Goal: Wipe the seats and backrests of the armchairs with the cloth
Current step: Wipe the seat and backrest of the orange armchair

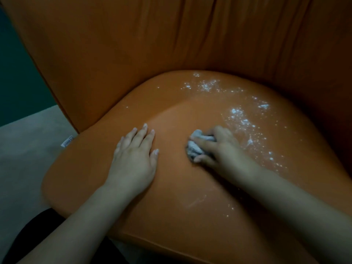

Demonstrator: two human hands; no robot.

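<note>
An orange armchair fills the head view, with its seat cushion (171, 187) below and its creased backrest (171, 35) above. White powder specks (238, 113) are scattered over the right and rear part of the seat. My right hand (219, 149) grips a crumpled grey-white cloth (194, 147) and holds it down on the middle of the seat, just left of the powder. My left hand (135, 155) rests flat on the seat with its fingers straight, to the left of the cloth and apart from it.
A pale floor (24, 159) shows at the left beside the chair. A small white label (66, 142) hangs at the seat's left edge. Dark clothing (38, 235) appears at the bottom left.
</note>
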